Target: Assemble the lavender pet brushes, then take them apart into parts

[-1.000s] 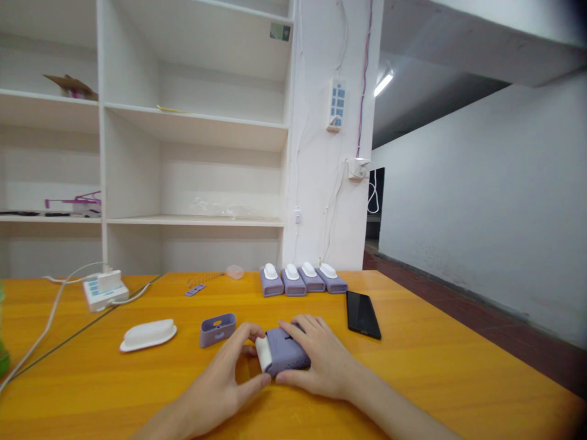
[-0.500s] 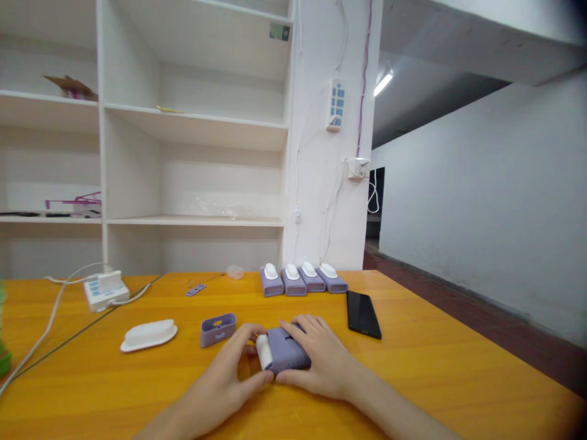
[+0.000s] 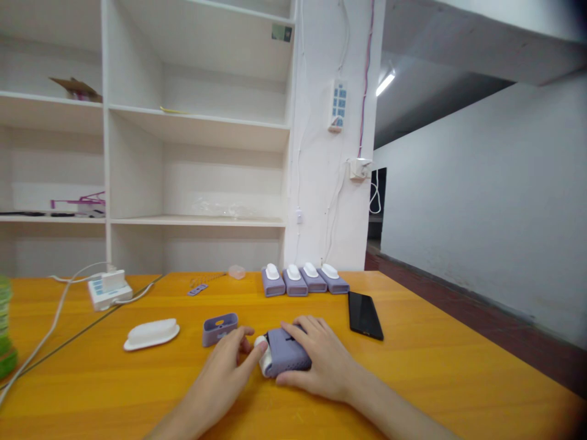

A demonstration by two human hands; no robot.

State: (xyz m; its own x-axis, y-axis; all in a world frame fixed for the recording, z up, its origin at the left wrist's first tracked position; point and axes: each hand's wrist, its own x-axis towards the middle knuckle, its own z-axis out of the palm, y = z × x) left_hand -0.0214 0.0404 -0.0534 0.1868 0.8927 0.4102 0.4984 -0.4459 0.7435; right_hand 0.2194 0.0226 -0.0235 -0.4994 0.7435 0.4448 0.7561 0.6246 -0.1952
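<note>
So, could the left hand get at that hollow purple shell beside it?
Probably yes: the hollow purple shell sits just beyond the left hand, and nothing visible stands between them. The right hand holds the purple case, clear of that path.

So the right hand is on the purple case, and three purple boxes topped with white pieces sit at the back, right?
Not quite: the head view shows four purple boxes at the back, not three. White pieces do top them, and the right hand is on the purple case.
</note>
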